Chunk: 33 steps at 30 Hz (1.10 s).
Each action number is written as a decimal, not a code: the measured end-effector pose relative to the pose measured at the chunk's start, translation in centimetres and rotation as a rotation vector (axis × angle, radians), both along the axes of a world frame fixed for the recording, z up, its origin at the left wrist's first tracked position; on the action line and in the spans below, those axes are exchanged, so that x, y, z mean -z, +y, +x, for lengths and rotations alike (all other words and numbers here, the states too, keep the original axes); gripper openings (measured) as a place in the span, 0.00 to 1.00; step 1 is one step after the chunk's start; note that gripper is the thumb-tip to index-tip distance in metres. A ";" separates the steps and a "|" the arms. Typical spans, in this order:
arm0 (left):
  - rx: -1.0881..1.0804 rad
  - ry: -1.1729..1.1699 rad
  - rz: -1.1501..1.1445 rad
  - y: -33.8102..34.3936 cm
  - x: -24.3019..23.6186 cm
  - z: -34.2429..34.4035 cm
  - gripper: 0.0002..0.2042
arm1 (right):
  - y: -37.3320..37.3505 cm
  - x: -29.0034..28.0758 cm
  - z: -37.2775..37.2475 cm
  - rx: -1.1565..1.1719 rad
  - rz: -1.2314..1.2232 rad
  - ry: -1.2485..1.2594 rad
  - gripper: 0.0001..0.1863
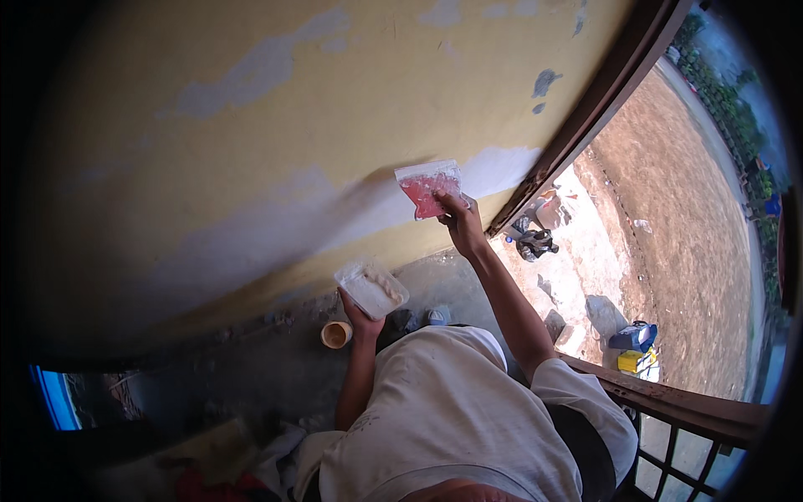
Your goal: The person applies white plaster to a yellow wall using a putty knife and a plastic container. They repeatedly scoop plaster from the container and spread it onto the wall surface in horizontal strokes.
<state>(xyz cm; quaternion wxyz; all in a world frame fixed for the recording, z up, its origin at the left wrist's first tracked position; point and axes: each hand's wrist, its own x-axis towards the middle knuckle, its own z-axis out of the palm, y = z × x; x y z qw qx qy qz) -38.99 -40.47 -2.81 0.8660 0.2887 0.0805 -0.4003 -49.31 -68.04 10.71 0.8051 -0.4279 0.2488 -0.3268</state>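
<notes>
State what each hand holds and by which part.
Right hand grips the red scraper blade by its lower right edge, against the wall. Left hand supports the putty tray from underneath.

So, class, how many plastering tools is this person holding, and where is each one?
2: a red trowel pressed to the wall in the right hand, and a putty-loaded board held by the left hand. None look hidden.

Blue and yellow packages outside

Off-white short-sleeved shirt (paint-flecked).
</notes>
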 end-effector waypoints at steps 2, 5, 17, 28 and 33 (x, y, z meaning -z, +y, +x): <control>0.004 0.008 -0.014 0.2 0.2 -0.2 0.34 | 0.3 -0.5 -1.1 0.015 -0.126 0.029 0.14; 0.032 -0.008 -0.048 0.9 1.4 -0.2 0.33 | -0.6 -3.7 -2.2 0.112 -0.255 -0.086 0.21; -0.001 0.040 -0.031 -0.5 0.9 0.1 0.32 | -2.8 -15.3 2.3 0.159 -0.540 -0.309 0.09; 0.060 -0.034 -0.045 4.6 -0.5 3.8 0.35 | -2.7 -4.0 2.7 0.639 -0.322 -0.113 0.11; 0.044 0.012 -0.005 6.5 0.3 5.5 0.33 | -3.7 -9.1 0.6 1.095 -0.795 0.137 0.13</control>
